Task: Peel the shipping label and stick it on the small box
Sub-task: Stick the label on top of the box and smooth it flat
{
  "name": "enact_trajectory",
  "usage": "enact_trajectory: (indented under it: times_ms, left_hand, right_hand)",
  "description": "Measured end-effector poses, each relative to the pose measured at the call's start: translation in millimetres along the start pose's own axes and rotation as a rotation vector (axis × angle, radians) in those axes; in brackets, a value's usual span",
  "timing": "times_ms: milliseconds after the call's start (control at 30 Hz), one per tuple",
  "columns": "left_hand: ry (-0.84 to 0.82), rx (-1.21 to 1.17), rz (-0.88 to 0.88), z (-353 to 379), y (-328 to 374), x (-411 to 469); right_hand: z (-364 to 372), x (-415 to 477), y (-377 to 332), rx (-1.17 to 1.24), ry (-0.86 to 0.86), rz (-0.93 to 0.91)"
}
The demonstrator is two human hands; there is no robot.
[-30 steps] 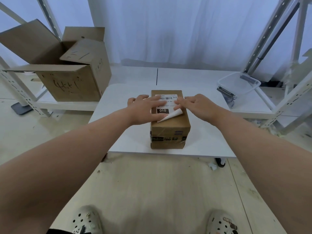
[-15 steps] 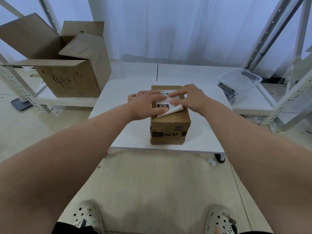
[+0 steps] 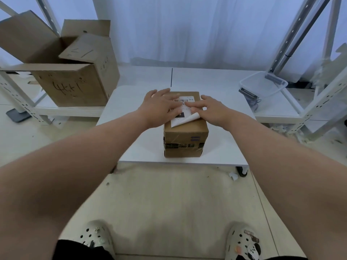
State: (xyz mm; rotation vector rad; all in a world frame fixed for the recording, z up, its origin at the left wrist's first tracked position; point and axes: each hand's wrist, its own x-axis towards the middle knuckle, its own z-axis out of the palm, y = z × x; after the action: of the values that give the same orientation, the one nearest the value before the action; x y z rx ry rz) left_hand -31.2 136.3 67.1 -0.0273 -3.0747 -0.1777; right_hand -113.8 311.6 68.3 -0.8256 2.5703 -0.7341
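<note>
Compared with half a second earlier, the right hand (image 3: 212,111) has drawn back toward the box's right edge, its fingers (image 3: 191,104) flat and slightly spread on the shipping label (image 3: 185,111). The left hand (image 3: 161,107) remains pressed flat, fingers extended, over the label's left part. The label, white with a barcode and a black block, lies on top of the small box (image 3: 185,136), its near right corner curled up. The box stands near the bench's (image 3: 225,147) front edge. An open carton (image 3: 71,79) sits left; a clear plastic tub (image 3: 262,85) right.
</note>
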Motion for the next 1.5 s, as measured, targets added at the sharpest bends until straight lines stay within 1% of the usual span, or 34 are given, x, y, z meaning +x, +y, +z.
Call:
enact_trajectory:
  times_ms: [33,100,233,300,400,467,567,733,833,867,933,1000,1033,1067,1133,1200,1267,1367,1500]
  left_hand:
    - [-0.049,0.0,0.062,-1,-5,-5]
    - [-0.12,-0.015,0.121,-2,-15,-16]
    - [-0.198,-0.022,0.105,-1,-17,-23]
    - [-0.23,-0.009,0.075,-2,-13,-23]
    - [-0.254,0.001,0.044,-4,-7,-22]
    - [-0.265,-0.004,0.03,-6,-7,-22]
    - [-0.283,-0.013,0.013,-8,-7,-23]
    - [-0.297,-0.025,-0.001,-7,-5,-24]
    - [-0.302,-0.034,-0.013,-3,-7,-23]
    - [-0.302,-0.029,-0.012,-2,-8,-23]
    - [-0.305,-0.018,-0.011,-2,-9,-22]
    - [-0.309,-0.005,-0.019,-4,-10,-21]
    - [-0.309,0.006,-0.027,-4,-10,-21]
    - [-0.307,0.019,-0.038,-5,-9,-19]
    - [-0.295,0.049,-0.056,-6,-5,-16]
    - [-0.28,0.087,-0.032,-7,-2,-13]
    - [-0.268,0.116,0.046,-7,0,-14]
    - [-0.277,0.091,0.162,-2,5,-20]
    - [-0.296,0.094,0.225,-3,6,-21]
  right_hand:
    - [0,1,1,0.006,-0.01,0.005]
    - [-1,3,2,0.014,-0.021,-0.005]
    - [0,0,-2,-0.051,0.003,-0.114]
    - [0,-5,-5,0.029,0.002,-0.126]
    - [-1,-16,-8,0.198,-0.035,-0.071]
    - [-2,-24,-9,0.244,-0.049,-0.049]
    - [-4,-31,-8,0.225,-0.064,-0.044]
    - [-2,-29,-12,0.271,-0.064,-0.036]
    - [3,-23,-15,0.174,-0.116,-0.025]
    - [4,-22,-15,0.176,-0.132,-0.009]
    - [4,-22,-16,0.242,-0.146,0.009]
    - [1,-24,-15,0.322,-0.146,-0.001]
    - [0,-26,-13,0.325,-0.137,-0.016]
    - [-2,-28,-11,0.271,-0.128,-0.044]
    - [-7,-31,0,0.012,-0.126,-0.136]
    - [-9,-34,8,-0.156,-0.138,-0.201]
    - [-9,-33,12,-0.18,-0.116,-0.234]
    - [-6,-28,10,-0.141,-0.055,-0.244]
    - [-6,-23,7,-0.143,-0.048,-0.247]
